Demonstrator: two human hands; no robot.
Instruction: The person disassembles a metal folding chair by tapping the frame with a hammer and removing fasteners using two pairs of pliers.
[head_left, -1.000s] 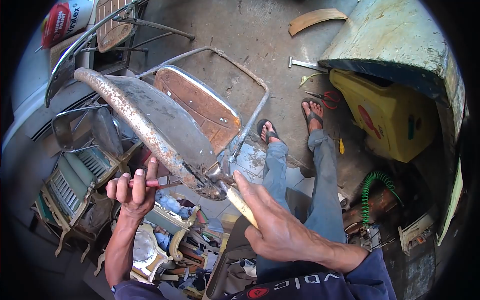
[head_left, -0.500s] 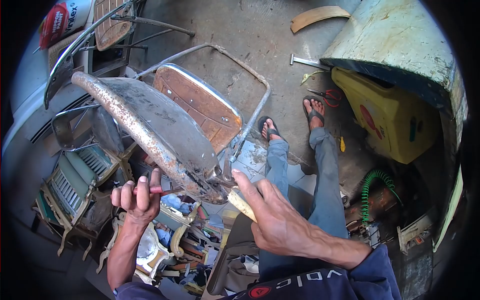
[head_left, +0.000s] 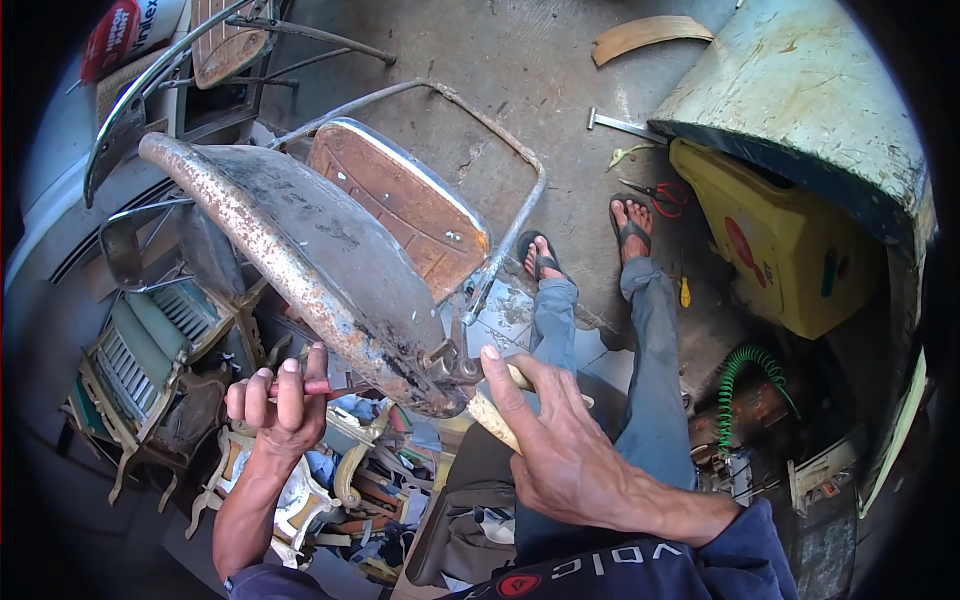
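Observation:
My left hand (head_left: 282, 402) is closed around a red-handled screwdriver (head_left: 318, 387). Its thin shaft points right, toward the underside of a rusty, paint-flaked metal chair frame (head_left: 290, 265). Behind that curved rim is a worn grey panel (head_left: 320, 215). At the frame's lower right end, my right hand (head_left: 575, 440) grips pliers with pale cream handles (head_left: 493, 420). The pliers' metal head is at the frame's corner; whether the jaws bite on anything cannot be made out. A rusty brown seat board (head_left: 395, 205) with a bright metal edge lies beyond.
Bent tubing (head_left: 505, 140) rises past the seat board. Red-handled scissors (head_left: 665, 197), a hammer (head_left: 625, 124) and a yellow-handled screwdriver (head_left: 685, 290) lie on the floor near my feet. At right are a yellow container (head_left: 790, 250) and a green coiled hose (head_left: 727, 385); carved chairs (head_left: 150, 350) stand left.
The chair end and both hands appear slightly shifted. My right hand's fingers have lifted and spread a little, showing more of the pliers' handles. The left hand still holds the screwdriver.

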